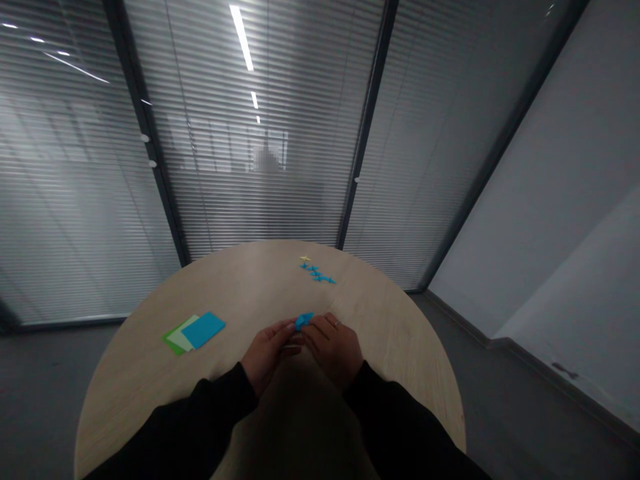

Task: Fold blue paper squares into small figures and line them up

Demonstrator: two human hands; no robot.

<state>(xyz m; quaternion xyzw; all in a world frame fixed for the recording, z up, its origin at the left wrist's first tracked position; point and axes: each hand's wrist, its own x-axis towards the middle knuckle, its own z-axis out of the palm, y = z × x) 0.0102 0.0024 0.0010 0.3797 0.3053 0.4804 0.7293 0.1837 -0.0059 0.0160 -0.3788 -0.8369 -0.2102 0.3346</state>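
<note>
Pinching folded blue paper [303, 321] in closed grip of left hand [269, 350] and right hand [334, 345], perhaps risking tears if tugged unevenly.

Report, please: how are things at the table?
Left hand and right hand on folded blue paper. Flat sheets to the left. Nothing visibly in the way.

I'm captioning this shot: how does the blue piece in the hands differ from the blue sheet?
The blue piece is small and looks folded; the blue sheet is larger and flat. The left hand and right hand hold the piece, while the sheet lies partly over a pale green sheet. Both are blue.
</note>
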